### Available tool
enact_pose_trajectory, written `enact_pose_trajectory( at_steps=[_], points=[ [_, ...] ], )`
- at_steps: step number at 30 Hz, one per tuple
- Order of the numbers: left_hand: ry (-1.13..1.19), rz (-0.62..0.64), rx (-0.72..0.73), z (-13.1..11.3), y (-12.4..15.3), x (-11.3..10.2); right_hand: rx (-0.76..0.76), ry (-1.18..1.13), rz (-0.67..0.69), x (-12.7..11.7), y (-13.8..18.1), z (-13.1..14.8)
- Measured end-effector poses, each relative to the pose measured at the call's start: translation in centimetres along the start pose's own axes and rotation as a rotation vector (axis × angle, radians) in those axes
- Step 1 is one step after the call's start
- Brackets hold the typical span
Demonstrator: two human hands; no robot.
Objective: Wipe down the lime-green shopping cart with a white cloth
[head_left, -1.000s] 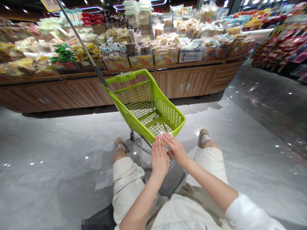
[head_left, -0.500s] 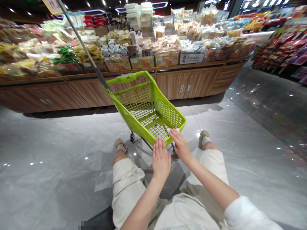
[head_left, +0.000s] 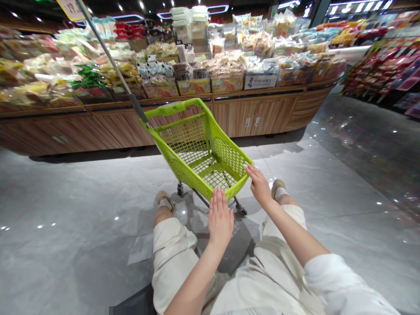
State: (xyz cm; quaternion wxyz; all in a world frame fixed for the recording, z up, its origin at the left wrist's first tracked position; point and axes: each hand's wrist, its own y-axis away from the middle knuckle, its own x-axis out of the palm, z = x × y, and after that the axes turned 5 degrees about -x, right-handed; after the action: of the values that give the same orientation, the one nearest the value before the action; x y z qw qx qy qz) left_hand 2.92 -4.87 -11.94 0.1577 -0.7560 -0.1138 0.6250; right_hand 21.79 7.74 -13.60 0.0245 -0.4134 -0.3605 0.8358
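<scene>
A lime-green shopping cart (head_left: pixel 205 162) with a perforated plastic basket stands on the floor between my feet. My left hand (head_left: pixel 221 218) lies with its fingers stretched out flat against the near rim of the basket. At the near right corner of the rim is my right hand (head_left: pixel 259 183), its fingers bent over the edge. A small white piece, like a tissue or wipe (head_left: pixel 256 167), peeks out under the right fingertips; most of it is hidden by the hand. Nothing lies in the basket.
Behind the cart runs a wooden display counter (head_left: pixel 259 113) heaped with packaged snacks. A metal pole (head_left: pixel 108 52) with a price sign (head_left: pixel 70 8) rises at the cart's back left corner. Another snack display (head_left: pixel 380 65) stands at the far right. Glossy grey tiles (head_left: pixel 82 210) cover the floor.
My right hand has slid along the basket rim to the right and away from me, up to the corner, with the white piece moving along. My left hand stays in place.
</scene>
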Motion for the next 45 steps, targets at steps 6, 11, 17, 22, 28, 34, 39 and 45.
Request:
enact_pose_trajectory(
  at_steps=[6, 11, 17, 22, 28, 34, 39, 45],
  points=[
    [-0.009, 0.001, -0.016, 0.1, -0.1, 0.3, -0.251, -0.147, 0.130, 2.7, 3.6, 8.8],
    [0.005, 0.007, 0.019, 0.6, 0.0, -0.3, -0.270, -0.108, 0.130, 0.5, 1.4, 2.6],
    [0.002, 0.002, 0.017, 0.2, 0.0, 0.0, 0.001, 0.033, 0.027, -0.7, -0.9, -2.5],
    [-0.014, 0.008, -0.002, -0.1, -0.1, 0.4, -0.143, -0.075, 0.077, 2.4, 2.6, 6.4],
    [-0.022, 0.015, 0.013, 0.7, 0.0, -0.2, -0.318, -0.136, 0.148, 1.5, 2.7, 5.6],
    [-0.023, 0.006, 0.013, 0.4, 0.2, -0.3, -0.032, 0.035, 0.036, -1.3, -0.8, -2.7],
    [-0.018, 0.000, -0.002, -0.1, -0.1, 0.3, -0.098, -0.015, 0.031, 1.6, 1.8, 4.6],
    [-0.021, 0.006, 0.005, 0.6, 0.0, 0.0, -0.323, -0.134, 0.129, 2.1, 3.4, 7.0]
  ],
)
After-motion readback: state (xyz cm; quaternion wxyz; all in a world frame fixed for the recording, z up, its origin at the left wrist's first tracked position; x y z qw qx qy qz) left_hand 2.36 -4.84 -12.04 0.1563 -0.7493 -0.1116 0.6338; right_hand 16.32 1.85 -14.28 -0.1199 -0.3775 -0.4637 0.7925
